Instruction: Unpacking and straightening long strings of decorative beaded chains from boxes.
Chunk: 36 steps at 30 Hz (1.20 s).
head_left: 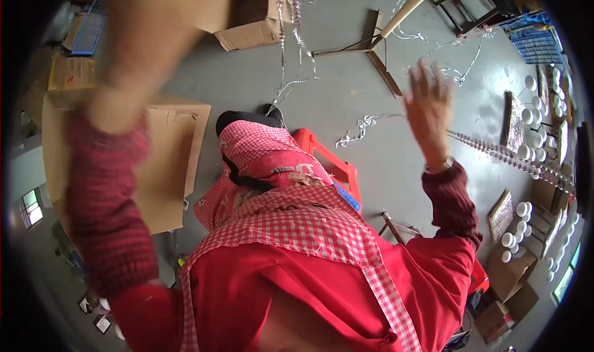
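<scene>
My left hand (164,24) is raised close in front at the upper left, badly smeared by motion; its fingers and anything in them cannot be made out. Just to its right, shiny beaded strands (297,21) hang from the top edge toward the floor near my shoe. Held up on the right, my right hand (427,107) is open, its fingers stretched upward and somewhat apart. A silvery beaded strand (507,154) runs from beside its wrist toward the right rim; whether the strand touches the hand is hidden. Left of that hand, a silver tangle (365,124) lies on the floor.
A large open cardboard box (158,166) stands at my left, another box (247,35) ahead. A wooden pole on a crossed base (374,42) rises ahead right. A red plastic stool (334,163) is beside my legs. White round pieces (535,117) and a blue crate (537,46) line the right.
</scene>
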Motion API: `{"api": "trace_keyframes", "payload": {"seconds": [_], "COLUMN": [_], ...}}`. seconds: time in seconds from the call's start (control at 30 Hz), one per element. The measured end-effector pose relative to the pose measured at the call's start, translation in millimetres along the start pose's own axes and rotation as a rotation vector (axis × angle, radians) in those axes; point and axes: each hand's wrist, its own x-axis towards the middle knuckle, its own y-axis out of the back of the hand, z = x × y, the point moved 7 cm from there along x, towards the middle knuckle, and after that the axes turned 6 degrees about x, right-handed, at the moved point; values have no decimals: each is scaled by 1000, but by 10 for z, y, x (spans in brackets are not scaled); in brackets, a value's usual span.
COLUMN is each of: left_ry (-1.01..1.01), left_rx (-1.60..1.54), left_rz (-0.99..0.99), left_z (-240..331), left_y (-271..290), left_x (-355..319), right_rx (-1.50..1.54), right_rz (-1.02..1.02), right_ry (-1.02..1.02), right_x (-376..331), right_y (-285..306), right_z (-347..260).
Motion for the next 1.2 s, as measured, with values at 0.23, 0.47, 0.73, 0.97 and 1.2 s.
{"api": "trace_keyframes", "payload": {"seconds": [0.23, 0.47, 0.73, 0.97, 1.2], "left_ry": [293, 372, 184, 530, 366], "left_rx": [-545, -976, -1406, -1573, -1263], "left_rz": [-305, -637, -1283, -897, -1150], "left_z": [60, 742, 1546, 1422, 1314], "left_y": [-869, -1506, -1752, -1665, -1792], "left_x": [-1300, -1826, -2252, -2281, -2759], "right_rx": [14, 648, 1312, 1558, 1693], "right_rz": [-1208, -685, -298, 231, 434], "right_ry": [-276, -88, -296, 17, 32], "right_x": [-1153, -318, -122, -231, -109], "right_y": [-2176, -449, 1301, 1837, 1983], "right_z": [768, -90, -45, 140, 224]}}
